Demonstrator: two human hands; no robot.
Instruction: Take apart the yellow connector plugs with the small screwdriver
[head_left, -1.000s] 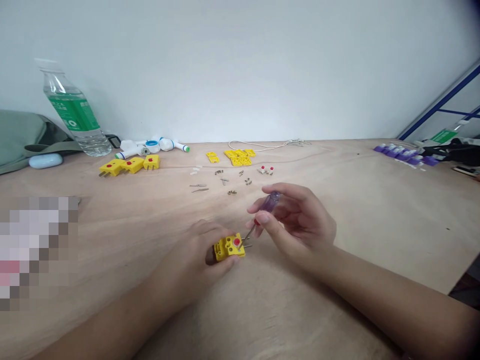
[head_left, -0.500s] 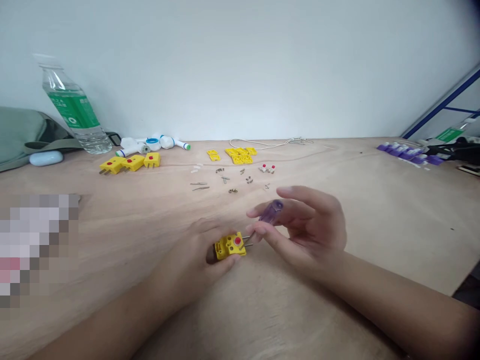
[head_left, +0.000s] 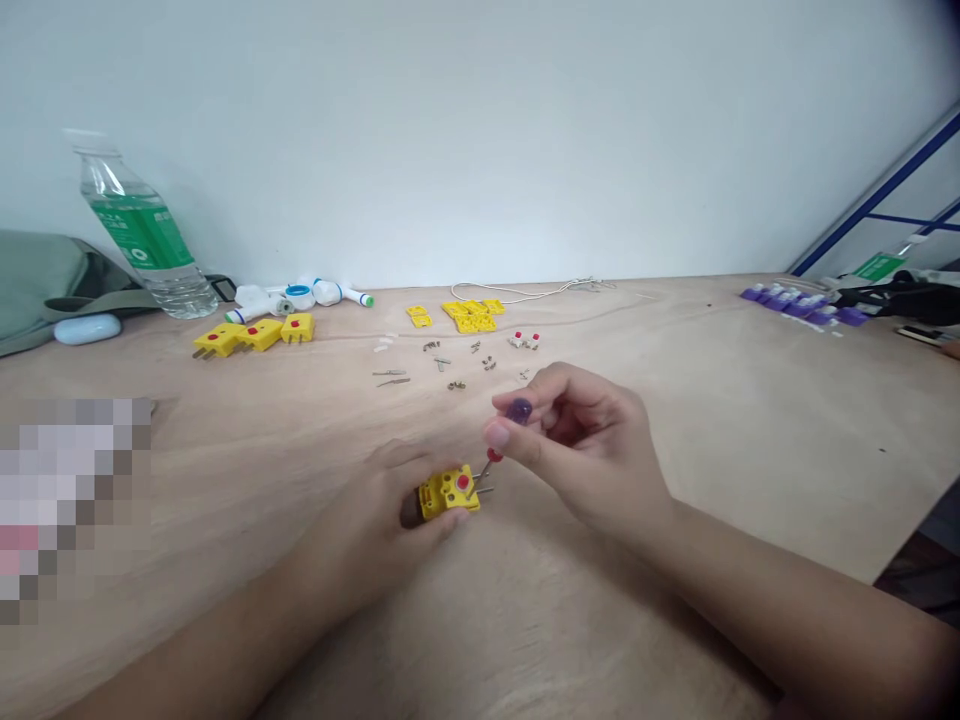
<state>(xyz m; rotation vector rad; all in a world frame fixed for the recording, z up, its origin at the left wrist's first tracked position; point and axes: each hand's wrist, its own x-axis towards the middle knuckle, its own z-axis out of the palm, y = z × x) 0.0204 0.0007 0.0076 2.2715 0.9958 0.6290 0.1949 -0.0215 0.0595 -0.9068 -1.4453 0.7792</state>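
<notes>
A yellow plug [head_left: 453, 490] with a red button and metal prongs pointing right is gripped by my left hand [head_left: 375, 510], thumb in front and fingers behind. My right hand [head_left: 581, 430] pinches the purple handle of a screwdriver [head_left: 517, 411] between thumb and fingers. Its shaft slants down to the left, and the tip meets the plug's top face near the red button. A red collar shows just under my thumb. Beyond my hands lie small metal pieces [head_left: 457, 385], thin metal strips [head_left: 390, 373] and small parts with red buttons [head_left: 525, 340].
Yellow plug covers [head_left: 471, 316] and a white cord [head_left: 525, 296] lie near the wall. Several assembled yellow plugs [head_left: 259, 334] sit at the left, before a water bottle [head_left: 150, 235] and white-blue parts [head_left: 300, 296]. Purple pieces [head_left: 802, 305] stand at far right.
My right fingers have closed from a loose, spread hold into a pinch on the screwdriver handle. The tip stays at the plug, and the left hand keeps its grip. The view has shifted slightly.
</notes>
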